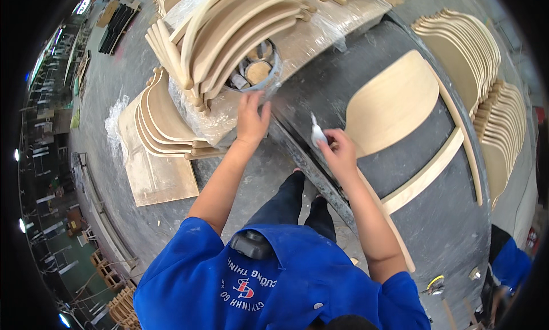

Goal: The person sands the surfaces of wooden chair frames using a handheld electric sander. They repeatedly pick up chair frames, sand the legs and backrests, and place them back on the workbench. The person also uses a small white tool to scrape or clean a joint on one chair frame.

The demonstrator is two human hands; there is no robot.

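My right hand (pixel 340 152) is closed around a small white squeeze bottle (pixel 318 133) with a thin nozzle pointing up and away. It is held above the near edge of a dark work table (pixel 372 61). My left hand (pixel 252 121) reaches forward with its fingers apart and nothing in them. Just beyond its fingertips stands a round tub (pixel 278 64) with small containers inside, one showing a tan top. To the right of the bottle, a broad curved wooden panel (pixel 394 104) lies flat on the table, beside a curved wooden rail (pixel 426 173) and long slim wooden pieces (pixel 457 124).
Curved wooden frames (pixel 240 27) are piled around the tub at the far left. More curved pieces (pixel 166 124) rest on a board (pixel 160 178) to the left. Stacked wooden panels (pixel 457 61) stand beyond the table's right edge. A person in blue (pixel 510 267) is at lower right.
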